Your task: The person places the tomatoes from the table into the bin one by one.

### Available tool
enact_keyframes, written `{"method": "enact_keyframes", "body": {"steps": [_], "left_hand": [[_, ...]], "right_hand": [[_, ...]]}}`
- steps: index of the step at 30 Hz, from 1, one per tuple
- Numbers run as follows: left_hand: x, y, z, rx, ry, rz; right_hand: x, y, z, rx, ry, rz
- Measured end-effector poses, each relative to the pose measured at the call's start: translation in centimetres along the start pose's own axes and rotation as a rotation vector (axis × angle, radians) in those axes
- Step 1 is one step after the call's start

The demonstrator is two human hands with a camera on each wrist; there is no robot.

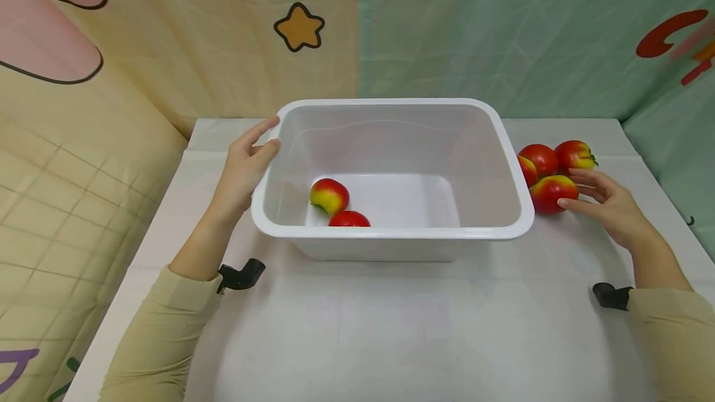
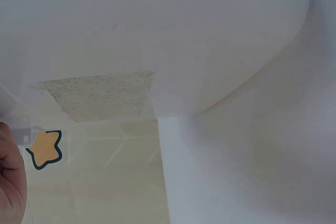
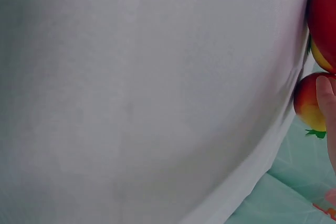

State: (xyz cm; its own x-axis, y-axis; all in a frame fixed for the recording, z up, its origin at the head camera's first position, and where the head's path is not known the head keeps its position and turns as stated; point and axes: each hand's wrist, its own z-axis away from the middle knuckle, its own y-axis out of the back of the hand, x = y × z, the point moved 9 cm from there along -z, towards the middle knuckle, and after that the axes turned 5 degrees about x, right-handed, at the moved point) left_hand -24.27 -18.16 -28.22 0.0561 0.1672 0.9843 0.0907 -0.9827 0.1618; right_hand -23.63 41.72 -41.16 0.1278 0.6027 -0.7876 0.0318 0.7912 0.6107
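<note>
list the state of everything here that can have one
White plastic tub: upright, uncovered, partly filled
Two inner red-yellow fruits: lying inside tub
Four outer red-yellow fruits: clustered beside tub's right side
Left hand: holding tub's left rim
Right hand: at front outer fruit, grip unclear

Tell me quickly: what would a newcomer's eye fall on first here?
Probably the big white tub in the middle of the table, with two red-and-yellow fruits inside at its left and the left hand at its left rim. Next, the bright cluster of fruits just right of the tub, where the right hand touches the nearest one. The orange star on the cloth behind also stands out.
</note>
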Motion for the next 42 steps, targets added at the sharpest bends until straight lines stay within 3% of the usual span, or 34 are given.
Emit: {"method": "enact_keyframes", "body": {"steps": [8,16,26,42], "left_hand": [[0.0,-0.1,0.0,-0.015,-0.001,-0.015],[-0.3,0.0,0.0,0.000,0.010,0.007],[-0.2,0.0,0.1,-0.006,0.003,-0.007],[0.0,0.0,0.2,-0.006,0.004,-0.026]], "right_hand": [[-0.9,-0.8,0.5,-0.011,-0.019,-0.010],[0.7,-0.7,-0.1,0.010,-0.014,-0.026],[-2.1,-0.4,1.5,-0.018,-0.091,0.035],[-6.7,1.3,0.7,0.003,0.023,-0.027]]}}
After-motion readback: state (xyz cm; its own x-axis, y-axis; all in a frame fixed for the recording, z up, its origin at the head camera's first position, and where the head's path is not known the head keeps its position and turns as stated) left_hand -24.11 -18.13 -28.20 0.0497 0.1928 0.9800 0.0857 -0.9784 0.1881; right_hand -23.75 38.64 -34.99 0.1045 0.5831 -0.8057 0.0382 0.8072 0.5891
